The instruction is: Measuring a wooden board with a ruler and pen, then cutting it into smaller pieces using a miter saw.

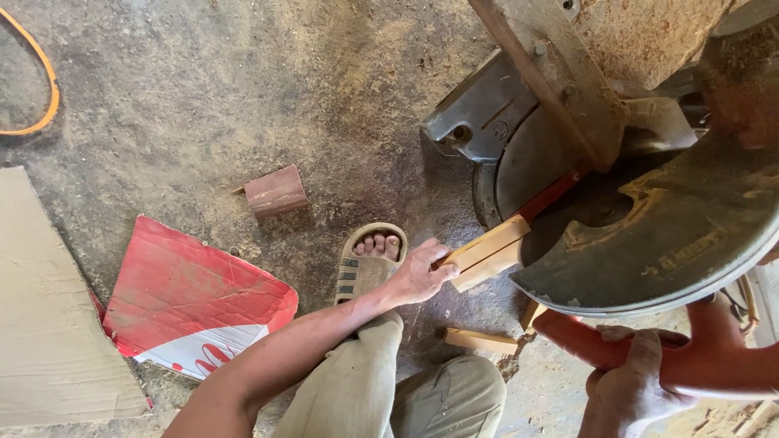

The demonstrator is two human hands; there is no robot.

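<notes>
My left hand (418, 274) grips the near end of a pale wooden strip (489, 250), which reaches under the blade of a chop saw (649, 235). The saw's round guard sits over the strip's far end. My right hand (629, 380) is closed around the saw's red handle (584, 341) at the lower right. A short offcut of wood (480, 341) lies on the floor just below the strip. My sandalled foot (369, 261) rests on the floor beside my left hand.
A small reddish wood block (277, 191) lies on the dusty concrete floor. A red and white piece of card (195, 298) and brown cardboard (49, 324) lie at the left. An orange hose (45, 73) curves at the top left.
</notes>
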